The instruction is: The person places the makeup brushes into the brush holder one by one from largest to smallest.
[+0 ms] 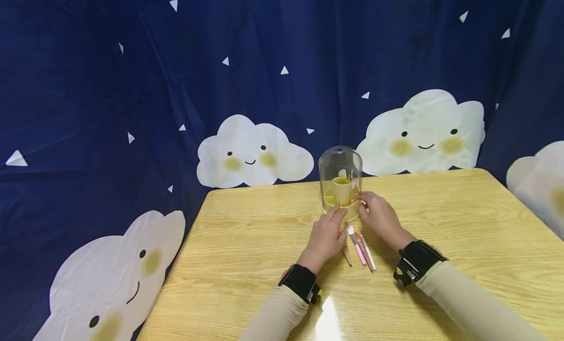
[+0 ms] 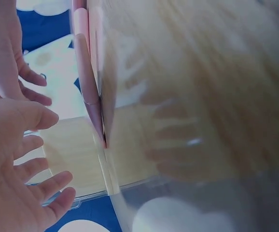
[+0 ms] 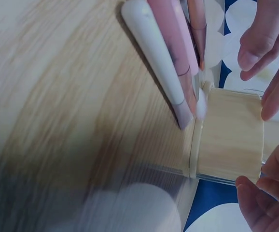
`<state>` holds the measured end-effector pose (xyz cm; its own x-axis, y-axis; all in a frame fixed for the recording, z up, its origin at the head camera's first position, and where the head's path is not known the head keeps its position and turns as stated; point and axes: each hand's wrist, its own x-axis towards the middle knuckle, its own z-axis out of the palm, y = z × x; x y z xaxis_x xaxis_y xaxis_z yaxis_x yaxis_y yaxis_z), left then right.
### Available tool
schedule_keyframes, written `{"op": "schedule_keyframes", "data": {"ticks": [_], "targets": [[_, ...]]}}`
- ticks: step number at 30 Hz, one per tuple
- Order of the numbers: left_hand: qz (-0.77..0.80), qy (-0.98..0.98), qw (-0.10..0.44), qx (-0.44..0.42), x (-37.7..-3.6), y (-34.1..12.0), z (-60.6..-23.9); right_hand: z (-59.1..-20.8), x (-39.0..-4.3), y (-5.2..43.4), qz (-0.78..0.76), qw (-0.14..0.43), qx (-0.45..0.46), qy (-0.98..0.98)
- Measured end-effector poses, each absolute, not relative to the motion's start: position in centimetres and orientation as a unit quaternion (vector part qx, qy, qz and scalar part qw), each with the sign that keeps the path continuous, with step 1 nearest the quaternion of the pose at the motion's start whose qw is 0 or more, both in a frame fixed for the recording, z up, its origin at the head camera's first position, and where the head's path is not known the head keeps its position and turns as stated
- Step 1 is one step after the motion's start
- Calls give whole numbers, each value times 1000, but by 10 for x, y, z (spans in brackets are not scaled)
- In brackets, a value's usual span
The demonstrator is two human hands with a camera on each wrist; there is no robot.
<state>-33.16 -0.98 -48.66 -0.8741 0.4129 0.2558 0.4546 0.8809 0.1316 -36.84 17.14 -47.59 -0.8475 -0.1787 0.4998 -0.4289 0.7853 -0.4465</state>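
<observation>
A yellow brush holder [image 1: 341,191] under a clear dome [image 1: 340,159] stands mid-table, with a brush upright inside it. My left hand [image 1: 337,216] lies in front of it, its straight fingers touching the yellow base [image 3: 231,135]. Relaxed fingers of my right hand [image 1: 362,204] rest against the base's right side. Several pink and white makeup brushes [image 1: 360,248] lie on the table between my wrists. In the left wrist view the left hand [image 2: 48,179] is spread, with the right hand [image 2: 33,87] above it. Both wrist views are blurred.
The wooden table [image 1: 246,262] runs wide to either side of the holder. A dark blue curtain with white clouds [image 1: 251,152] hangs right behind its far edge. Black wrist straps [image 1: 304,282] sit on both arms.
</observation>
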Motion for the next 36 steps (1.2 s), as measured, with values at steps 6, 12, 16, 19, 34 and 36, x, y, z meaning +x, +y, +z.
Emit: {"op": "schedule_keyframes", "data": {"ticks": [6,12,16,19,34,36], "targets": [[-117,-964,111,-210,-325,-5,-478,-478,-368,176,285,208,176,-919],[-151,-963,114,-192,-308,9,-471,-483,-369,181,295,208,189,-913],[-139,-970,74,-183,-299,22,-473,-483,-370,186,308,196,190,-912],[-102,-980,39,-169,-297,29,-475,-483,-371,189,316,174,186,-914],[-69,-991,18,-111,-302,47,-481,-481,-368,194,329,148,197,-912],[-63,-993,15,-96,-303,50,-480,-481,-368,194,330,147,200,-911]]}}
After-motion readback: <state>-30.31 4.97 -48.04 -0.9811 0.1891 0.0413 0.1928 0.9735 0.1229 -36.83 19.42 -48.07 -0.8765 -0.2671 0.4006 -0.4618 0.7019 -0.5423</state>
